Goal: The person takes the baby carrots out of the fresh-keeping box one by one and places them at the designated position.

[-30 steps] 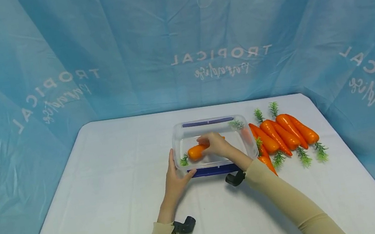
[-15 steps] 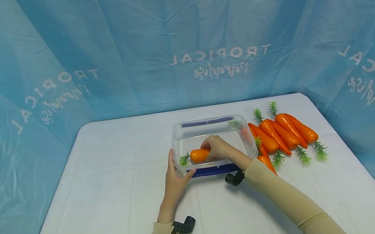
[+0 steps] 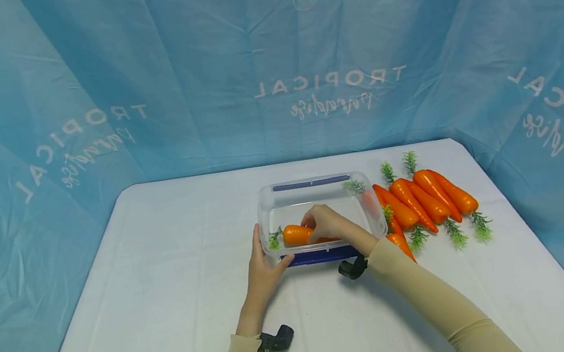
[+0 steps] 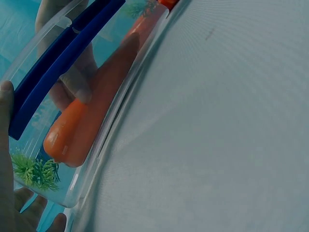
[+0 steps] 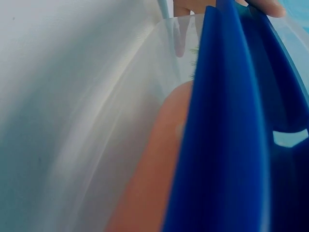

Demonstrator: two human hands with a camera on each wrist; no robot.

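Note:
A clear plastic food container (image 3: 266, 211) with blue clasps stands on the white table. My left hand (image 3: 262, 274) grips its front left corner, thumb at the rim by the front blue clasp (image 3: 320, 256), fingers along the left wall. Inside the container, my right hand (image 3: 329, 223) pinches an orange toy carrot (image 3: 296, 235) that lies along the front wall, green top pointing left. Through the wall in the left wrist view, the right thumb (image 4: 79, 87) shows against the carrot (image 4: 72, 128). The right wrist view has the blue clasp (image 5: 222, 125) covering much of the carrot.
Several more toy carrots (image 3: 429, 203) with green tops lie in a close group right of the container, some right beside its wall. A blue printed curtain (image 3: 193, 80) hangs behind and at both sides of the white table (image 3: 184, 286).
The carrot in the container has moved toward the front wall and turned to lie along it, with the right hand following. The left hand stays at the corner.

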